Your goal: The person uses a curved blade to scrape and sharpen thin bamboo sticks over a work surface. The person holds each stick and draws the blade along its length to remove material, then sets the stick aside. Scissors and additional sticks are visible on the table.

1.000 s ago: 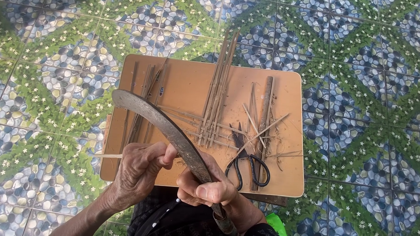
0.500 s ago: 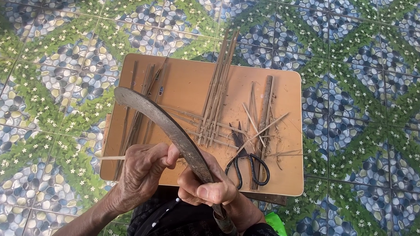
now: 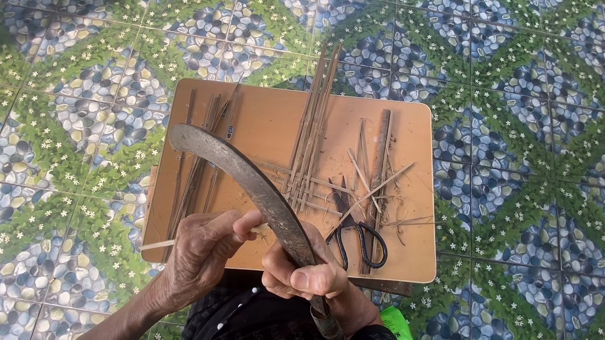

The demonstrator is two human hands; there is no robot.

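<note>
Right hand (image 3: 312, 277): fingers clenched round the curved blade (image 3: 248, 181) near its handle end; thumb pressed across the lower blade. From the fingers the blade arcs up and to the left, its blunt tip ending over the upper left part of the small tan table (image 3: 406, 261).

Left hand (image 3: 202, 253): fingers pinched on a thin pale sliver (image 3: 158, 245), which sticks out leftward past the table's left edge. The fingertips lie just beside the blade's inner edge; contact between sliver and blade cannot be told.

Beyond the fingers, on the tabletop: a bundle of long bamboo strips (image 3: 314, 123) running away from the hands and overhanging the far edge; a second bundle of darker strips (image 3: 199, 160) to the left, under the blade tip. Just right of the right-hand fingers, black-handled scissors (image 3: 360, 239) lie among loose crossed splinters (image 3: 376, 186).

Open room: bare tabletop between the two bundles and along the right rim. The patterned tile floor (image 3: 532, 131) surrounds the table on all visible sides. A bright green object (image 3: 397, 327), partly hidden, is seen below the right wrist; no labels can be made out.
</note>
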